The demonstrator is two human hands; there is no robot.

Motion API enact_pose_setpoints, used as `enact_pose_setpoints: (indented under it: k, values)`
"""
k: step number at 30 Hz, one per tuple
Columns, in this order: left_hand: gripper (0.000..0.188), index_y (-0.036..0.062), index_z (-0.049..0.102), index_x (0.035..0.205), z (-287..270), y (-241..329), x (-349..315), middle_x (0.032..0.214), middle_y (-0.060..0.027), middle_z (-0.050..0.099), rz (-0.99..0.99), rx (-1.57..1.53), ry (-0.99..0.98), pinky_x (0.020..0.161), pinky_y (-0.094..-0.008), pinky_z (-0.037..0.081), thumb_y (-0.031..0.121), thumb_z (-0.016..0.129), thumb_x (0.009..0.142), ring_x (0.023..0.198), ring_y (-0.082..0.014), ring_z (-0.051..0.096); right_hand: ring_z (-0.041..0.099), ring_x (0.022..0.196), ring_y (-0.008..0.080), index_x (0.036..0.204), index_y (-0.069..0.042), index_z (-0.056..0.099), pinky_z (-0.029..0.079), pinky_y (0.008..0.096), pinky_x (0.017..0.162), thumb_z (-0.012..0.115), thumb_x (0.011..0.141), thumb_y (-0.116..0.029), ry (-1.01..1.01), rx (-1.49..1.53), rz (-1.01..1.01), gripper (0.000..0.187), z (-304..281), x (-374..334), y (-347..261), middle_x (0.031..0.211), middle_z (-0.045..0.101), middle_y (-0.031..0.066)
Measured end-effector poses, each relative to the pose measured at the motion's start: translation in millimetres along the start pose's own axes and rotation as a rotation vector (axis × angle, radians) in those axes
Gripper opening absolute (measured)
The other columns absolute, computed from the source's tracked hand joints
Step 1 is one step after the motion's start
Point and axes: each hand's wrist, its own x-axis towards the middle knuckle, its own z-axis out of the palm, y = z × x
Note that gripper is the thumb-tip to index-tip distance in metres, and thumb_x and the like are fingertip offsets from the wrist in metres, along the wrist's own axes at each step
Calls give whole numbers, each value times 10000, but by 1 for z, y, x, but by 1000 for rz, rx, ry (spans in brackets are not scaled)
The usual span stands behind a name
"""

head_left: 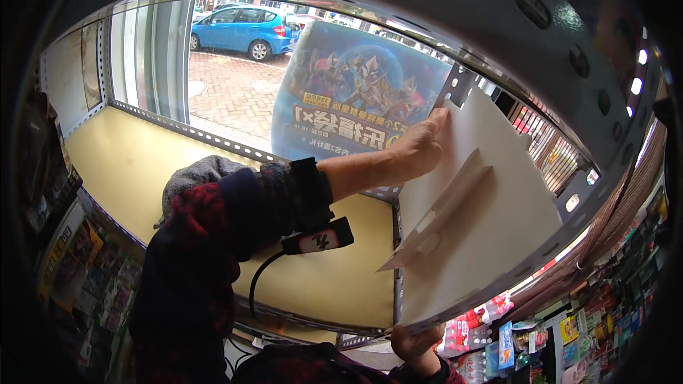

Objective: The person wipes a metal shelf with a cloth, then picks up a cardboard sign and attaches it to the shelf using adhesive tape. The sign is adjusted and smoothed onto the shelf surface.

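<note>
A large white cardboard sheet [491, 206] stands tilted against the right end of a metal-framed shelf, with a folded flap sticking out from its face. My left hand [420, 148] reaches across the shelf and grips the sheet's far edge beside the window, fingers closed. At the sheet's near lower corner, my right hand [416, 347] is closed, with the edge at its fingertips; its other fingers are partly hidden. Under my left forearm hangs a black box with a label [320, 238], joined to a black cable.
Grey cloth [199, 179] lies on the yellowish shelf board [348, 270]. Perforated metal rails [192, 128] frame the shelf. Behind the glass are a blue poster [356, 92] and a parked blue car [245, 30]. Packaged goods [576, 334] crowd the lower right; more packets [92, 277] hang left.
</note>
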Motion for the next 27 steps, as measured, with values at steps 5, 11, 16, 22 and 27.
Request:
enact_pose_setpoints:
  k: [5,11,16,22,27]
  values:
    - [686,7,233,1393,-12,6,6,1432,-158,267,-74,-193,-108,1079,-281,167,-142,271,724,1346,-247,202,600,775,334,1116,5,444,479,390,669,742,680,-245,-18,-47,-54,584,1,-3,3,928,583,193]
    - [648,38,287,1386,-9,-6,13,1342,-43,401,-44,-345,-179,1073,-282,191,-171,257,773,1281,-145,309,585,819,353,1169,1,357,462,425,701,733,692,-248,-41,-132,-65,656,0,-10,6,993,550,220]
    - [586,54,360,1349,-1,-23,17,1296,-13,438,73,-495,-142,1053,-280,233,-152,313,802,1228,-124,355,574,834,384,1192,13,287,455,453,705,723,708,-263,-53,-161,-92,708,0,-14,10,1028,523,256]
    - [497,54,374,1322,-13,-14,15,1353,-17,387,98,-415,-298,1056,-291,239,-93,356,847,1272,-128,315,598,820,343,1166,32,327,485,398,689,735,700,-273,-17,-114,-115,690,3,-11,10,950,571,233]
    - [595,118,111,1422,-16,2,-3,1459,-74,189,-207,-394,-228,1036,-382,273,19,375,899,1326,-208,227,583,935,362,1170,79,408,486,372,766,810,607,-218,-125,226,197,752,8,-10,7,1021,566,232]
